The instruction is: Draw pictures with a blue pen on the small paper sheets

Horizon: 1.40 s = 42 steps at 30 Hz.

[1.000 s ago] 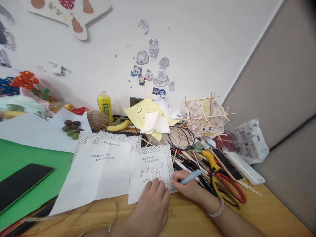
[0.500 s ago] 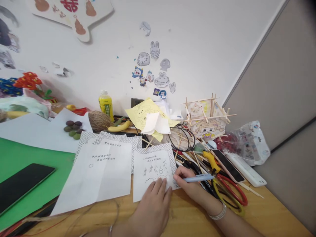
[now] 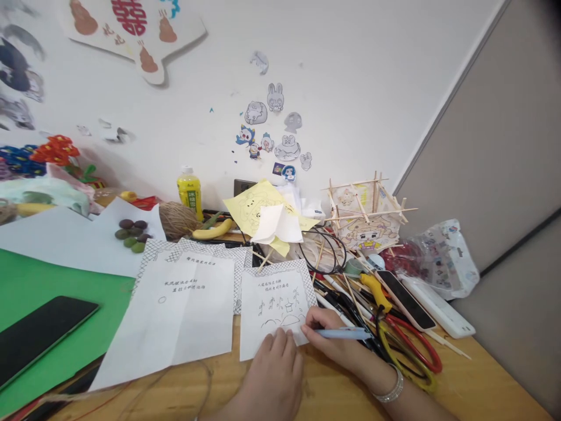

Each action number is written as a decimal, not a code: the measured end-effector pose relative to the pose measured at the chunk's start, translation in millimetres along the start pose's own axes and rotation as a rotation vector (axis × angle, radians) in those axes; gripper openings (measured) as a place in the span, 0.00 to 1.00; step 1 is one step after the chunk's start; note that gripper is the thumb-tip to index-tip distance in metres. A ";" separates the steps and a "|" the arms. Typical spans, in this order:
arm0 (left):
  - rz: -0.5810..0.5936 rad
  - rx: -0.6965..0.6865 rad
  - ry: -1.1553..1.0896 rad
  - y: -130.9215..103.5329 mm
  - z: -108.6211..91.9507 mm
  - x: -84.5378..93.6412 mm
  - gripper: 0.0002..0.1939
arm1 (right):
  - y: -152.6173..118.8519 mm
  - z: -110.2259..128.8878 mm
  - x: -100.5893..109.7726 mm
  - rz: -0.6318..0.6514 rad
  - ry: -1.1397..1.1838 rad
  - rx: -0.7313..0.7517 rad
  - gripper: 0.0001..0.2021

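Yellow-labelled bottle near banana

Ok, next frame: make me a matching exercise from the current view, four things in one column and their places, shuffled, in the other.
1. Pen
2. Drink bottle
3. Black tablet
4. Left hand

A. On the green sheet
B. At the bottom edge of the paper with the plant drawing
C. In the right hand
D. Upright near the wall

Pairs: 1-C, 2-D, 3-A, 4-B
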<state>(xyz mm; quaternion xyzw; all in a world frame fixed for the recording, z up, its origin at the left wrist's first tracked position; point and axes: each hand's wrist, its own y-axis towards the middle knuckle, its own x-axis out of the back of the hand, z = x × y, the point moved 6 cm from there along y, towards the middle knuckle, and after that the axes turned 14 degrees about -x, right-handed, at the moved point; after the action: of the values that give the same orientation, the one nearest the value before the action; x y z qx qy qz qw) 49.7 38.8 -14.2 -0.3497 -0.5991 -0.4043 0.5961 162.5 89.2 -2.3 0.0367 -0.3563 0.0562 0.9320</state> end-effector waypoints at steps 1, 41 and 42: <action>-0.003 0.002 -0.010 0.2 0.6 1.5 0.17 | 0.5 -1.3 -1.0 -0.011 -0.021 0.000 0.11; -0.018 0.048 -0.085 -1.2 3.4 15.5 0.11 | 0.5 2.1 -5.6 -0.004 -0.237 0.037 0.12; -0.020 0.048 -0.086 -1.4 3.6 15.1 0.11 | 0.6 1.8 -6.1 -0.004 -0.242 0.036 0.12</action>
<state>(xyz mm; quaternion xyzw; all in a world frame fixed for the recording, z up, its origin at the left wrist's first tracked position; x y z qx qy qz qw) 46.2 40.5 0.8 -0.3462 -0.6372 -0.3803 0.5740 156.7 89.1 -5.0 0.0607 -0.4649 0.0558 0.8815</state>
